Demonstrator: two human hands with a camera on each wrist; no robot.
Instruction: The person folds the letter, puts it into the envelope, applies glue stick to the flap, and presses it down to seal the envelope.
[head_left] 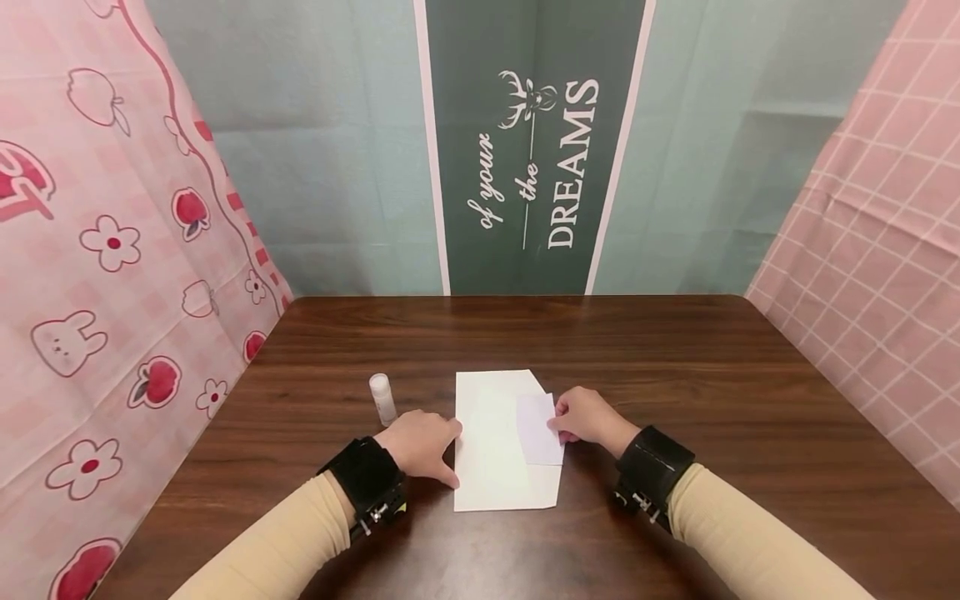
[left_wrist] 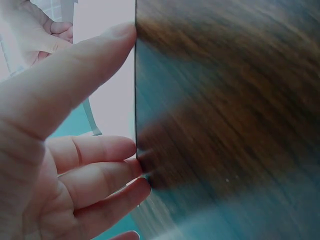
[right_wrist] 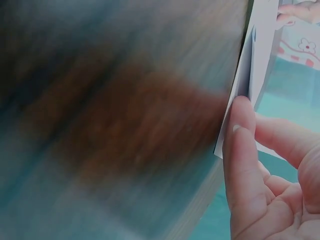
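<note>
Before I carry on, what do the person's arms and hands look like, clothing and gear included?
Both the left hand and right hand are bare, without gloves. Plain cream sleeves cover the forearms. Wide black cuffs wrap both wrists, with small silvery fittings on them; the left one also shows a yellow patch. I see no cables.
</note>
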